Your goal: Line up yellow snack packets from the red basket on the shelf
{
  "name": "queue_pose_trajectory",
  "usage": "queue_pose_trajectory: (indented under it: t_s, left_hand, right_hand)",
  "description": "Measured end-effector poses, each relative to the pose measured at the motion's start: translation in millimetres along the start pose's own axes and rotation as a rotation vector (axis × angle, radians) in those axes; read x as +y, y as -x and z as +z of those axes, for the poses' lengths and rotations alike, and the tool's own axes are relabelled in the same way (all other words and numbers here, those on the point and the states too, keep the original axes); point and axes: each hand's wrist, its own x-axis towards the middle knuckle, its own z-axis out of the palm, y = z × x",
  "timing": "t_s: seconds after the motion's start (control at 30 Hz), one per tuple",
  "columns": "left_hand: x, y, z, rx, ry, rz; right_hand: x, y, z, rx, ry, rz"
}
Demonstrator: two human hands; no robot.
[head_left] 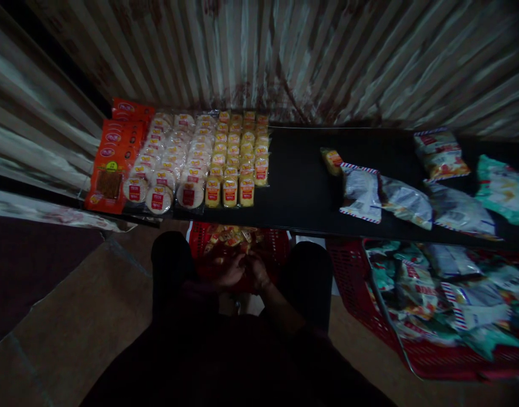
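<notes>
Between my knees, my left hand (pixel 232 271) and my right hand (pixel 257 271) meet over a red basket (pixel 191 240). The fingers of both are curled in, with the tips close together. Shadow hides what, if anything, they hold. Small yellow wrapped snack packets (pixel 232 236) lie loose in the basket just beyond my fingertips. On the dark shelf above, similar yellow snack packets (pixel 230 192) stand in tight rows. To their left are rows of round white wrapped crackers (pixel 159 199).
Orange-red flat packets (pixel 111 164) lie at the shelf's left end. A single yellow packet (pixel 331 161) and several puffy snack bags (pixel 361 192) lie on the shelf's right part. Below, a larger red basket (pixel 353 282) holds more bags. A pleated curtain (pixel 259 56) hangs behind.
</notes>
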Motion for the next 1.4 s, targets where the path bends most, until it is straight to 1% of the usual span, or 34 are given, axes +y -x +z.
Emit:
queue_pose_trajectory:
  t_s: [0.1, 0.27, 0.33, 0.47, 0.57, 0.67, 0.77, 0.87, 0.97, 1.13, 1.23, 1.4]
  left_hand:
    - [15.5, 13.7, -2.3, 0.002, -0.087, -0.013]
    - [35.3, 33.2, -3.8, 0.037, -0.112, 0.075]
    - [39.5, 37.6, -4.0, 0.062, -0.101, 0.096]
    - [45.6, 40.7, -4.3, 0.159, -0.057, 0.141]
    - [49.8, 42.0, -4.2, 0.216, -0.007, 0.136]
    - [53.0, 44.8, -3.4, 0.257, 0.043, 0.117]
    - [55.1, 48.6, -2.0, 0.273, 0.112, 0.103]
    - [59.0, 52.8, -1.4, 0.296, 0.148, 0.08]
    - [66.0, 57.2, -2.5, 0.324, 0.163, 0.051]
    - [76.4, 62.2, -3.6, 0.371, 0.258, 0.024]
    - [76.1, 63.1, -2.3, 0.404, 0.303, 0.025]
    - [68.1, 61.0, -0.4, 0.415, 0.3, -0.007]
  right_hand:
    - [-0.6, 10.2, 0.2, 0.066, -0.102, 0.001]
    - [-6.3, 23.5, -1.4, 0.127, -0.301, 0.01]
    - [-9.0, 27.7, -3.1, 0.127, -0.336, -0.005]
    - [-13.7, 36.0, -6.0, 0.101, -0.35, -0.065]
    - [-17.2, 44.0, -5.6, 0.049, -0.422, -0.066]
    - [-20.2, 54.2, -3.6, 0.038, -0.473, -0.095]
    - [-22.5, 64.5, -2.2, 0.039, -0.471, -0.138]
    - [-24.3, 71.6, -2.0, 0.008, -0.455, -0.154]
    - [-25.1, 74.7, -2.4, -0.017, -0.432, -0.182]
    - [-24.5, 76.5, -1.5, -0.057, -0.335, -0.281]
    - [-24.5, 78.3, 1.2, -0.038, -0.32, -0.296]
    - [-27.0, 83.8, 6.8, -0.004, -0.289, -0.32]
